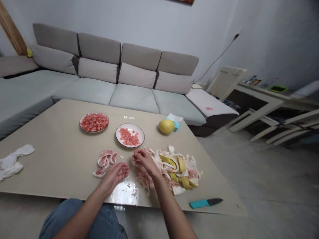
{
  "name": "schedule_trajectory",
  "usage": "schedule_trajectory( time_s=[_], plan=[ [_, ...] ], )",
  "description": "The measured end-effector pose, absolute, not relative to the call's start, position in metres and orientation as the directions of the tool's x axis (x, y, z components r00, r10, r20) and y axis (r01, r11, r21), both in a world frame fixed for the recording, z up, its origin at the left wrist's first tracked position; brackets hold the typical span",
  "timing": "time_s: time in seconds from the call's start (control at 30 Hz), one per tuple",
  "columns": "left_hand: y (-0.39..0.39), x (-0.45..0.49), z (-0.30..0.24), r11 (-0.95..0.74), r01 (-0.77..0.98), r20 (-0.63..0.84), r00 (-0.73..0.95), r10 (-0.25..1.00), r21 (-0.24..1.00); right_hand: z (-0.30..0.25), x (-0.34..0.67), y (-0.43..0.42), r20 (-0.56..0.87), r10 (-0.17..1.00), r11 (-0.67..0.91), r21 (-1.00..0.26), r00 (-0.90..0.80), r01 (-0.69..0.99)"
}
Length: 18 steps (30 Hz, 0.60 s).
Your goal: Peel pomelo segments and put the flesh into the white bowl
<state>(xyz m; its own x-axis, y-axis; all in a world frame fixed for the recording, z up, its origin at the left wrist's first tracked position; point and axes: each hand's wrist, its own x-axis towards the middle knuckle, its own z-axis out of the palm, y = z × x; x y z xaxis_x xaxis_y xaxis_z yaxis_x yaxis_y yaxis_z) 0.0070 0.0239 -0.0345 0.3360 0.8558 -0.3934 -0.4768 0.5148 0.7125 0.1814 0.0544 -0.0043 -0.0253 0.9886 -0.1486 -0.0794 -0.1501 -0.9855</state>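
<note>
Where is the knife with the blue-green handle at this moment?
In the head view, the knife lies at the lower right, on the table near its front edge, just below the pile of peels.

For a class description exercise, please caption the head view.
Left hand beside fruit segments, right hand at a peel heap, two plates of fruit pieces beyond.

Across from me I see a long grey sofa (134, 98) with pale cushions (97, 69) along its backrests. On my left, a crumpled white cloth (15, 161) lies on the surface (62, 159); a blue-and-white packet (177, 126) sits near its far right corner. Past the sofa's right end I see a pale chair (222, 81), a desk (264, 92) bearing a green-edged object (278, 89), and a black plug (236, 36) on the wall (149, 23).
</note>
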Motion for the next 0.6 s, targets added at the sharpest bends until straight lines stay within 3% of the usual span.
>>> schedule_trajectory(
  time_s=[0.13, 0.27, 0.4, 0.6],
  plan=[
    [0.028, 0.005, -0.029, 0.591, -0.582, -0.474, 0.361, 0.803, 0.558, 0.003, 0.185, 0.114, -0.020, 0.997, -0.027, -0.996, 0.079, 0.085],
    [0.030, 0.003, -0.024, 0.614, -0.604, -0.500, 0.374, 0.781, 0.508, 0.006, 0.187, 0.131, 0.097, 0.984, 0.065, -0.976, 0.148, 0.207],
    [0.031, 0.004, -0.024, 0.613, -0.618, -0.488, 0.388, 0.782, 0.492, 0.007, 0.187, 0.094, 0.160, 0.973, 0.112, -0.958, 0.167, 0.265],
    [0.031, 0.006, -0.023, 0.569, -0.673, -0.430, 0.388, 0.815, 0.472, 0.000, 0.177, 0.012, 0.135, 0.975, 0.084, -0.959, 0.178, 0.270]
  ],
)
